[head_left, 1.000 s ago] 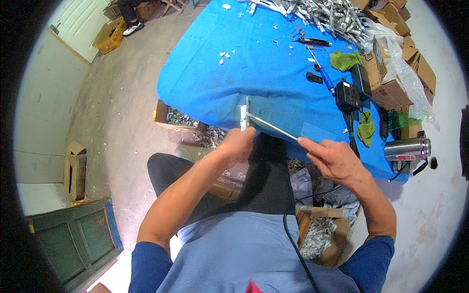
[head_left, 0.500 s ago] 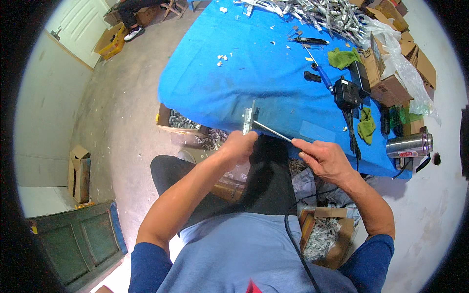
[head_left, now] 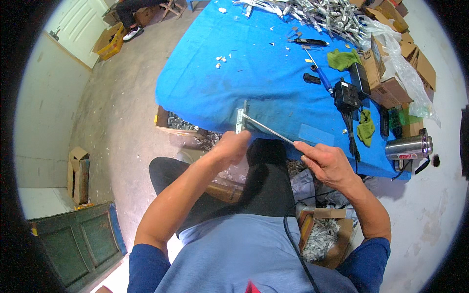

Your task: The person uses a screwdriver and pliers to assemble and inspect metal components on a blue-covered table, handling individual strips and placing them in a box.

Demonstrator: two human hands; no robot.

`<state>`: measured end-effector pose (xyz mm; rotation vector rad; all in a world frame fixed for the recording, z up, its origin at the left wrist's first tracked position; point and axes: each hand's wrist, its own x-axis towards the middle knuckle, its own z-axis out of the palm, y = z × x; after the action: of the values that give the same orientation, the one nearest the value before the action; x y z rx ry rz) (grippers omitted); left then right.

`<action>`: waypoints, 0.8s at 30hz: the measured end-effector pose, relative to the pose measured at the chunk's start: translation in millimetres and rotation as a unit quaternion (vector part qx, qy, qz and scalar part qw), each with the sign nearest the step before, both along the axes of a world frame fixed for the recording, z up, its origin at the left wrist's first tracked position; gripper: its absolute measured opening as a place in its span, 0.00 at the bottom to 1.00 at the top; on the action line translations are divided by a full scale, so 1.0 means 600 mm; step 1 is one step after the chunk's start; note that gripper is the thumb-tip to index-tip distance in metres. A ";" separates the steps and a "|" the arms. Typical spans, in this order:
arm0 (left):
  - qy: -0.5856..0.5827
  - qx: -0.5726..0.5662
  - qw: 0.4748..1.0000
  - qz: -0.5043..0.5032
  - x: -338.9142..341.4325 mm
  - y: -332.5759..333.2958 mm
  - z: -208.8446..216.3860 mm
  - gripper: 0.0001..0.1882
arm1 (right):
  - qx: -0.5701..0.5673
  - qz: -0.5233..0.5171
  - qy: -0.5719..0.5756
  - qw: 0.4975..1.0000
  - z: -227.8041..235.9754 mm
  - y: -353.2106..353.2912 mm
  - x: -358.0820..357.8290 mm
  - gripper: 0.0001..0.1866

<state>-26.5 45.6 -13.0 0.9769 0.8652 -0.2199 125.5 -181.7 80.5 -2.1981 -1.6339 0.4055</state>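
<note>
My left hand point(head_left: 235, 145) is closed on the lower end of a narrow silver-white metal piece point(head_left: 240, 119), which stands up over the near edge of the blue-covered table point(head_left: 195, 83). In my right hand point(head_left: 330, 163) is a screwdriver point(head_left: 269, 129) with a long thin metal shaft; the fingers wrap round its handle and hide it. The shaft slants up to the left, and its tip meets the right side of the metal piece near the upper part. What exactly the tip touches is too small to tell.
A heap of silver metal parts point(head_left: 327, 19) covers the far right. Nearer lie a blue-handled screwdriver point(head_left: 322, 78), a black adapter point(head_left: 346, 95), green cloths point(head_left: 365, 128) and a steel flask point(head_left: 408, 146). Boxes of parts point(head_left: 320, 239) stand below; a seated person's leg point(head_left: 128, 17) shows far left.
Both hands, with the metal piece and the screwdriver, have shifted slightly left. The tip stays against the piece.
</note>
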 end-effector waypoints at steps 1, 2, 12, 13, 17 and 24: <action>-0.008 -0.003 1.000 0.004 -0.001 -0.001 0.002 0.19 | 0.001 0.008 -0.010 1.000 0.000 0.002 0.001 0.20; -0.015 -0.007 1.000 0.010 -0.003 -0.002 0.001 0.19 | -0.009 0.017 -0.033 0.999 0.002 0.004 0.002 0.20; 0.008 0.029 0.999 -0.023 -0.001 0.002 0.005 0.18 | -0.072 0.056 0.019 0.996 0.069 0.049 0.026 0.16; 0.005 0.021 1.000 -0.022 0.000 0.003 0.005 0.18 | -0.065 0.052 0.068 0.994 0.065 0.049 0.033 0.16; 0.028 0.088 0.996 -0.011 0.005 0.009 0.005 0.17 | -0.100 -0.009 0.190 0.977 0.057 0.051 0.037 0.16; 0.030 0.079 0.996 0.034 0.010 0.002 0.000 0.16 | 0.044 -0.018 0.109 0.993 -0.035 0.025 0.010 0.17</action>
<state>-20.4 46.7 -13.1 1.0903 0.9813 -0.1246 131.6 -166.6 59.4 -2.0360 -1.4651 0.5325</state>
